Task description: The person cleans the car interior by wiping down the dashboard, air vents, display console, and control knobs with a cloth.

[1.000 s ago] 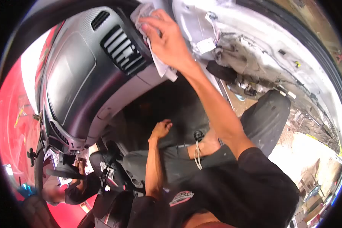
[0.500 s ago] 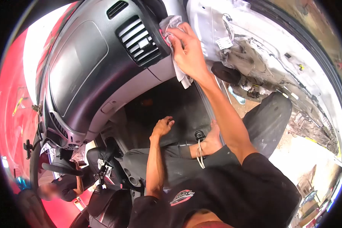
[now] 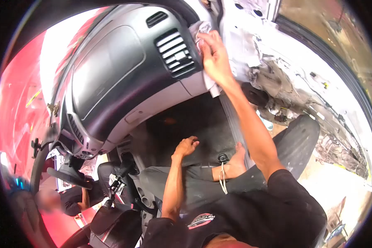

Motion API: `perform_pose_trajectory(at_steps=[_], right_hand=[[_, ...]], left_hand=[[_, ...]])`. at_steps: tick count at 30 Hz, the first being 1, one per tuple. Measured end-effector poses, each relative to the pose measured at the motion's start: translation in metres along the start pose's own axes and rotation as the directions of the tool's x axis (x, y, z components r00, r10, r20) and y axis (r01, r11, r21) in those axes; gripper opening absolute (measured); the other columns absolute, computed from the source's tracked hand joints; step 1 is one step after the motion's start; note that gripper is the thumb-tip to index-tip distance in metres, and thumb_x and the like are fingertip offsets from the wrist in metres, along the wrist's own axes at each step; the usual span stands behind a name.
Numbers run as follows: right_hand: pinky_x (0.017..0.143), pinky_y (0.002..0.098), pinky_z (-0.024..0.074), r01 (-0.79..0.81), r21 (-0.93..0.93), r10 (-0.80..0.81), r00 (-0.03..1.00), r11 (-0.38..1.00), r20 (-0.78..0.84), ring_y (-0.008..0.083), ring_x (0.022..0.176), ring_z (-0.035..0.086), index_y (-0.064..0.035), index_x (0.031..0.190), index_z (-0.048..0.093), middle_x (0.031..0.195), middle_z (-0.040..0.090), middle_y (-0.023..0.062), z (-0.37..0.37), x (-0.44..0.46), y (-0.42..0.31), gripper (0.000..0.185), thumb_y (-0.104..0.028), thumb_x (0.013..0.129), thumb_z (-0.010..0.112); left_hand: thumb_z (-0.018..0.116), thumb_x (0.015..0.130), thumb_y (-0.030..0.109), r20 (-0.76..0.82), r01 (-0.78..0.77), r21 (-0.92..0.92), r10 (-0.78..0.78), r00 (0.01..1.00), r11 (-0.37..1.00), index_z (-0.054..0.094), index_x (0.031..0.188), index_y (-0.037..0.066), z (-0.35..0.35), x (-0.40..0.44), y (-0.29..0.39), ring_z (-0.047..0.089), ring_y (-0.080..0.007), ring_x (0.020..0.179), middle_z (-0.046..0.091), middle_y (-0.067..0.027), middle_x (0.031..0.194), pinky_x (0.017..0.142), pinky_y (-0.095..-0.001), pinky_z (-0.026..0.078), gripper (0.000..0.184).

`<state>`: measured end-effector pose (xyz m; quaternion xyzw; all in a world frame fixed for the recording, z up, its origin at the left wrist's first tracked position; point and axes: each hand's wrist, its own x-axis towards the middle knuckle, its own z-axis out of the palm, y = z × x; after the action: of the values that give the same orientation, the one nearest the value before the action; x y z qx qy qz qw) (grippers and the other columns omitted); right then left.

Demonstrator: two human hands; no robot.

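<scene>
My right hand (image 3: 216, 60) is closed around a pale, crumpled cloth (image 3: 201, 28) and presses it against the side end of the dashboard (image 3: 159, 78), close to the door opening. Part of the cloth hangs below the hand. Just left of it is a slatted air vent (image 3: 175, 53). My left hand (image 3: 186, 147) hovers over my bent leg and the dark footwell floor (image 3: 173, 124). Its fingers are loosely bent and apart from the thumb, with nothing visible in them.
At the right stands an opened door (image 3: 293, 78) with its trim off and wiring exposed. A strap with a black fitting (image 3: 222, 158) lies by my bare foot (image 3: 237, 161). Another person (image 3: 72, 200) sits near the steering wheel (image 3: 68, 177) at lower left.
The view has shifted, so the dashboard appears further right and slightly lower. My right hand remains at the dashboard's end with the cloth; my left hand still hovers above my leg.
</scene>
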<state>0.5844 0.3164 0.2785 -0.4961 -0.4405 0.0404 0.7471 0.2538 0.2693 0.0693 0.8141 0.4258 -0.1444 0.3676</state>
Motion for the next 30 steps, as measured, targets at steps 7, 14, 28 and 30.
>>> perform_pose_trajectory(at_steps=[7, 14, 28, 30], right_hand=[[0.087, 0.0334, 0.046, -0.019, -0.056, 0.019, 1.0, 0.998, -0.001, 0.0247, 0.093, 0.059, 0.0, 0.123, 0.066, 0.097, 0.058, 0.0133, -0.003, -0.008, -0.022, 0.027, -0.009, 0.1, 0.056], [0.093, 0.0314, 0.0452, -0.074, -0.01, 0.074, 0.997, 0.997, 0.001, 0.0219, 0.1, 0.061, 0.0033, 0.117, 0.065, 0.1, 0.062, 0.0112, -0.004, -0.007, -0.03, 0.023, -0.011, 0.1, 0.06], [0.096, 0.0345, 0.0473, -0.084, -0.195, 0.099, 0.993, 0.977, 0.065, 0.0255, 0.106, 0.066, 0.0048, 0.122, 0.067, 0.111, 0.07, 0.018, -0.016, 0.009, -0.039, 0.03, -0.015, 0.102, 0.057], [0.09, 0.0348, 0.0487, 0.055, -0.226, -0.037, 0.996, 0.972, 0.082, 0.0278, 0.097, 0.066, 0.0051, 0.116, 0.068, 0.103, 0.069, 0.0163, -0.022, 0.013, -0.053, 0.026, -0.011, 0.099, 0.058]], left_hand=[[0.061, 0.099, 0.033, -0.05, 0.017, -0.068, -0.02, 0.999, 0.998, 0.064, 0.131, 0.007, -0.003, -0.01, 0.008, 0.068, -0.0367, 0.112, 0.073, -0.0193, 0.114, 0.098, -0.0459, 0.052, 0.042], [0.062, 0.098, 0.034, -0.07, -0.008, -0.027, 0.006, 0.997, 1.0, 0.063, 0.133, 0.008, 0.01, -0.011, -0.005, 0.067, -0.0366, 0.114, 0.073, -0.0178, 0.116, 0.1, -0.0465, 0.052, 0.044], [0.058, 0.101, 0.024, -0.3, -0.263, -0.126, 0.215, 0.929, 0.957, 0.068, 0.124, 0.005, -0.005, -0.024, 0.03, 0.071, -0.0356, 0.103, 0.074, -0.02, 0.111, 0.089, -0.0435, 0.056, 0.032], [0.055, 0.104, 0.017, -0.415, -0.368, -0.329, 0.217, 0.884, 0.87, 0.07, 0.119, 0.0, -0.03, -0.037, 0.06, 0.073, -0.0237, 0.088, 0.075, -0.0163, 0.1, 0.08, -0.0356, 0.058, 0.027]])
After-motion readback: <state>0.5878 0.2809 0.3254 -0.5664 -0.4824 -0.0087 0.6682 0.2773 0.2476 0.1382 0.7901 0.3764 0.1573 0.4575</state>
